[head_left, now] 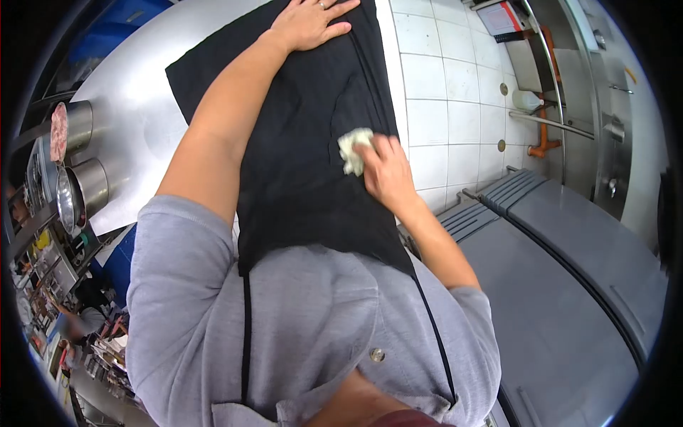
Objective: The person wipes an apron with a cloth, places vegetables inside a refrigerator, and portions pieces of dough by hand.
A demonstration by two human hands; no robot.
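A black apron [292, 171] hangs over the grey shirt [313, 306], its straps running up past the chest. My left hand [306, 25], with a ring on one finger, lies on the apron's far part, fingers spread out and thumb apart. In my right hand [390, 174] is a crumpled pale cloth or paper wad [354, 149], closed in the fingers over the apron's right side. The wad's exact material is hard to make out. Creases and a fold run down the apron's right half.
Left of me is a metal table [142, 85] with steel containers [89, 185] at its edge. A grey cabinet [548, 306] stands close on the right. Beyond the white tiles [427, 107] are orange pipes [546, 142] and a plastic jug [526, 99]. People [82, 320] appear far left.
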